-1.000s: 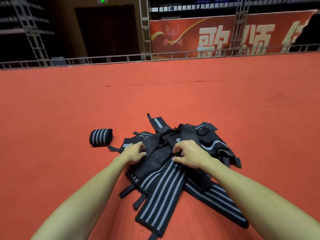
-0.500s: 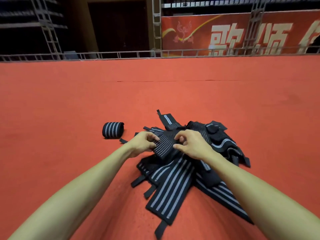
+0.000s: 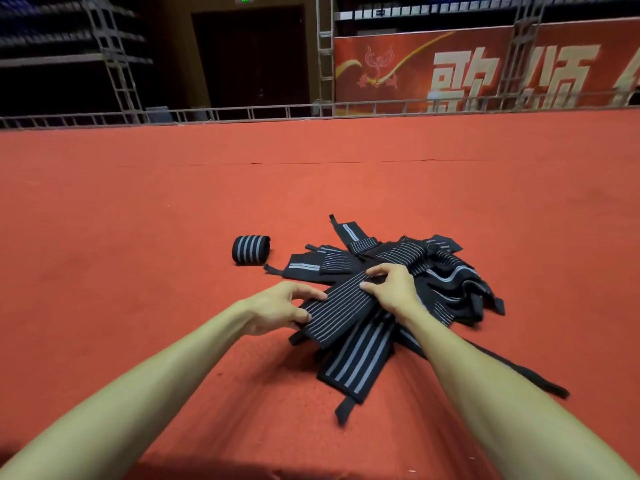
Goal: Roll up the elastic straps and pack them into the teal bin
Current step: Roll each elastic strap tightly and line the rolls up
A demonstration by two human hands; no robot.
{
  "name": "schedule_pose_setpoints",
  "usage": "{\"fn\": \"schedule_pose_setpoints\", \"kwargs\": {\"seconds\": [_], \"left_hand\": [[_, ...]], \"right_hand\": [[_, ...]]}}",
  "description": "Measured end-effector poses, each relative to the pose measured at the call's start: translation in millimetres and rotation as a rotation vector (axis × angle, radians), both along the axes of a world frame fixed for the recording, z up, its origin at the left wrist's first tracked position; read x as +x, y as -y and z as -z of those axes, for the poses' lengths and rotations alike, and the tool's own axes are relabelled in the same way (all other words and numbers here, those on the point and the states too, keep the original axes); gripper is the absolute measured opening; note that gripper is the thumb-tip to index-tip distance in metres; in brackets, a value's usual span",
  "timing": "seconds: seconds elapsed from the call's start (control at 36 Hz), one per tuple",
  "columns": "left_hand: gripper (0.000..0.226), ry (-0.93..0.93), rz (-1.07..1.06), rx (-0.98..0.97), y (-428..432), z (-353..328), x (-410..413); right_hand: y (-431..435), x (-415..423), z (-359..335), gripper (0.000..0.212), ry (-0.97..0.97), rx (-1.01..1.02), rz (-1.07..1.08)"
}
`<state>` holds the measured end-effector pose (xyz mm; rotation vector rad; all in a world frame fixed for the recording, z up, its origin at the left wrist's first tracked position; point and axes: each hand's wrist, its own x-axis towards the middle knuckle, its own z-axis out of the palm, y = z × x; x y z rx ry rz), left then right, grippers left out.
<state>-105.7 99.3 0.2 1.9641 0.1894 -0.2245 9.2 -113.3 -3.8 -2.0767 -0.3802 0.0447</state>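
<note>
Black ribbed elastic with broad grey stripes lies nearest: a wide-striped strap (image 3: 356, 362) sprawled flat on the red carpet (image 3: 138, 237), its tab end pointing toward the person. Just beyond and partly over it is the fine-striped strap (image 3: 341, 308), held by both hands. The left hand (image 3: 277, 310) pinches its near end between thumb and curled fingers. The right hand (image 3: 391, 289) grips it further along, fingers bent over the top and thumb at the near edge. The webbing looks light, soft and stretchy, limp enough to sag wherever it is unsupported. I judge it best taken by the free end and wound tight under some tension, or the coil may spring loose. Its far length runs into the pile of straps (image 3: 446, 271), where overlapping bands and loose tabs could drag or snag as it is drawn clear. Left of the pile and apart from it, one rolled strap (image 3: 250, 249) sits on the carpet. The teal bin is not in view. Farther off, a metal railing (image 3: 242, 112) edges the carpet, with a red banner (image 3: 485, 71) and a dark doorway (image 3: 252, 57) behind.
</note>
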Motion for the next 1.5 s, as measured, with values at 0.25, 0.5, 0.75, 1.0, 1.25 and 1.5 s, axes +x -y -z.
{"fn": "schedule_pose_setpoints", "kwargs": {"seconds": [0.25, 0.5, 0.75, 1.0, 1.25, 1.5], "left_hand": [[0.048, 0.008, -0.033, 0.091, 36, 0, 21], [0.048, 0.230, -0.136, 0.242, 69, -3, 62], [0.033, 0.112, -0.031, -0.078, 48, -4, 39], [0.029, 0.056, 0.053, -0.067, 17, -20, 0], [0.034, 0.010, 0.054, -0.063, -12, -24, -29], [0.036, 0.014, 0.083, -0.062, -21, -38, -47]], "right_hand": [[-3, -6, 13, 0.030, 0.010, 0.176, -0.029], [20, 8, 17, 0.027, 0.054, 0.168, -0.075], [12, 21, 18, 0.031, 0.070, 0.103, 0.002], [4, 40, 7, 0.051, 0.023, 0.100, 0.065], [3, 44, -1, 0.054, -0.027, 0.253, 0.092], [-2, 46, -12, 0.049, -0.045, 0.354, 0.207]]}}
